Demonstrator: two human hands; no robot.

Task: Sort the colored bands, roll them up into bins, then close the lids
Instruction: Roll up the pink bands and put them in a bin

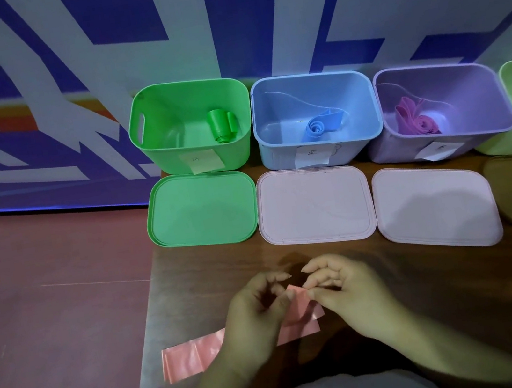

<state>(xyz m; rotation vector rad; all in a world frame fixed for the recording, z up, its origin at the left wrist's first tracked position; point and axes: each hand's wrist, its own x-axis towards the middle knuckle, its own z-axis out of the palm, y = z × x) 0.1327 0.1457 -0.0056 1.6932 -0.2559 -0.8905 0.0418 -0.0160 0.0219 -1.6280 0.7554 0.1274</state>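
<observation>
Rolling was the step in hand. The left hand [259, 307] and right hand [347, 290] both pinched one end of a glossy pink flat stretch band [190, 358], the grip clamped on a small started fold. The band lay on the dark wooden tabletop [432, 300], its long axis running leftward from the grip, free end pointing left. Next, I judged, the fold needed turning over along that axis, edges kept aligned.

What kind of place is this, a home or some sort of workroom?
Probably an indoor workroom or activity space rather than a home: a wall painted with bold blue and white shapes, a brown wooden table, and a row of open plastic bins with paper labels, green, blue and purple.
</observation>
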